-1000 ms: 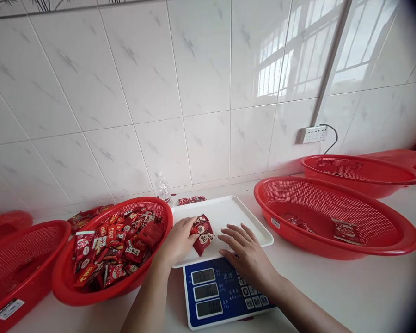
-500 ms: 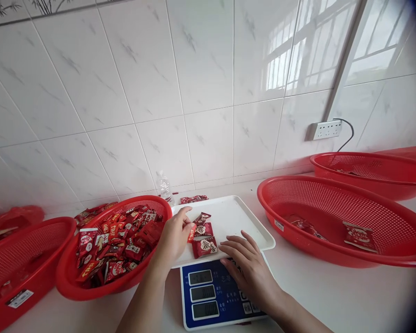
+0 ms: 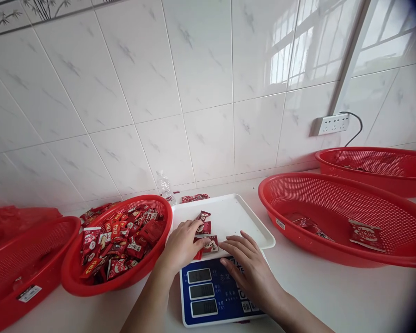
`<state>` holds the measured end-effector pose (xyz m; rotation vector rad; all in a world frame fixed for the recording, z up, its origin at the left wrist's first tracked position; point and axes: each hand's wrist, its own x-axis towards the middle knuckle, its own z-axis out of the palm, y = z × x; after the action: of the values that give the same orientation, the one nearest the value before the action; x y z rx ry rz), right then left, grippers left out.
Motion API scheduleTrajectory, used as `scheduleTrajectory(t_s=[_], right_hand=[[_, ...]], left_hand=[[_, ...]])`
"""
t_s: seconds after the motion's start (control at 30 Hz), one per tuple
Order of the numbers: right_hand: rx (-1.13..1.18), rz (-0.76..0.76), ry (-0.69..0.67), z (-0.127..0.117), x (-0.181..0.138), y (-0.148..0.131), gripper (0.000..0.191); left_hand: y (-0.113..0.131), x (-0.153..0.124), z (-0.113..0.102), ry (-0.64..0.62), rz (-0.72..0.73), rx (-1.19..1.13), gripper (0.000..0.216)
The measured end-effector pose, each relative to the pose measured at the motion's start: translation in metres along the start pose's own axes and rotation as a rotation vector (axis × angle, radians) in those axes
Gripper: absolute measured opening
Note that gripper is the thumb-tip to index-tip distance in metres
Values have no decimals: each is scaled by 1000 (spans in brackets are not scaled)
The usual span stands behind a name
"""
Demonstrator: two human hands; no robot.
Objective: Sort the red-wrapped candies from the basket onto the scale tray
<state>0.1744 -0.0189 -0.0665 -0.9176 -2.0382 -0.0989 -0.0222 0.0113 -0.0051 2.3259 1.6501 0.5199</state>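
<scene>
My left hand [image 3: 183,243] is over the left part of the white weighing tray [image 3: 253,226]. Its fingers and thumb curl round a few red candy packets [image 3: 213,244], partly hiding them. The thumb lies across a dark red packet with white characters, and a bright red edge shows beneath it. Another small packet [image 3: 204,216] sticks out beyond the fingertips. My right hand [image 3: 246,261] hovers above the blue panel of the digital scale [image 3: 225,300], fingers stretched out and slightly apart, tips close to the packets' right side. It holds nothing.
At the left, a red basket [image 3: 69,282] is heaped with small wrapped candies, beside another red basket [image 3: 7,296]. Right of the tray, a large red basket [image 3: 333,185] holds a few packets; another [image 3: 374,182] stands behind. A clear bottle [image 3: 164,185] is near the wall.
My left hand has come down and right onto the packets on the tray; the small orange-red packet it pinched is now hidden. My right hand has stayed nearly still. The view has shifted slightly.
</scene>
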Motion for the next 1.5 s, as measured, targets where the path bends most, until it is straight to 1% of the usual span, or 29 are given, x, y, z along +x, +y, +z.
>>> scheduleTrajectory(t_s=[0.1, 0.23, 0.37, 0.5, 0.57, 0.63, 0.7, 0.73, 0.77, 0.8, 0.83, 0.9, 0.93, 0.97, 1.03, 1.1, 1.17, 1.23, 1.33, 1.43, 1.5], right_hand=[[3, -6, -18, -1, 1, 0, 21], [17, -13, -23, -2, 1, 0, 20], [19, -3, -12, -2, 1, -1, 19], [11, -2, -8, -1, 1, -1, 18], [14, -2, 2, -1, 1, 0, 18], [35, -1, 24, 0, 0, 0, 21], [79, 24, 65, 1, -2, -1, 31], [112, 53, 91, 1, -4, -1, 39], [153, 91, 114, 1, -5, -1, 48], [202, 129, 130, 0, -6, -2, 54], [252, 159, 135, 0, -7, -2, 56], [330, 182, 120, -2, -8, -2, 48], [353, 186, 108, -4, -8, -2, 41], [367, 199, 98, -5, -8, -2, 34], [377, 254, 108, -8, -7, -2, 24], [383, 323, 154, -10, -5, -2, 22], [380, 364, 205, -12, -3, -2, 22], [378, 374, 230, -13, -2, -3, 24], [371, 351, 223, -13, -2, -4, 23], [365, 326, 221, -13, -2, -5, 21], [363, 319, 227, -12, -2, -4, 19]], left_hand=[[0, 2, 3, 15, 4, 4, 49], [2, 4, 6, 17, 35, -56, 54], [4, 6, 10, 42, 20, -109, 44], [6, 9, 13, 70, 20, -64, 27], [5, 12, 12, 115, 6, -14, 27], [6, 12, 10, 207, -1, 8, 29], [12, 8, 4, 286, 36, -52, 29], [17, 5, 0, 281, 76, -111, 28], [23, 0, -3, 235, 131, -176, 28], [30, -5, -6, 158, 193, -233, 27], [38, -10, -9, 69, 255, -276, 26], [49, -18, -12, -76, 348, -313, 24], [52, -20, -13, -114, 365, -319, 23], [53, -22, -15, -126, 352, -326, 21], [48, -23, -19, -103, 252, -336, 18], [36, -23, -26, -58, 118, -297, 26], [22, -23, -32, -59, 41, -207, 37], [10, -23, -36, -118, 22, -108, 37], [1, -20, -33, -194, 17, -65, 22], [-1, -17, -30, -204, 28, -70, 8], [0, -17, -30, -203, 34, -65, 7]])
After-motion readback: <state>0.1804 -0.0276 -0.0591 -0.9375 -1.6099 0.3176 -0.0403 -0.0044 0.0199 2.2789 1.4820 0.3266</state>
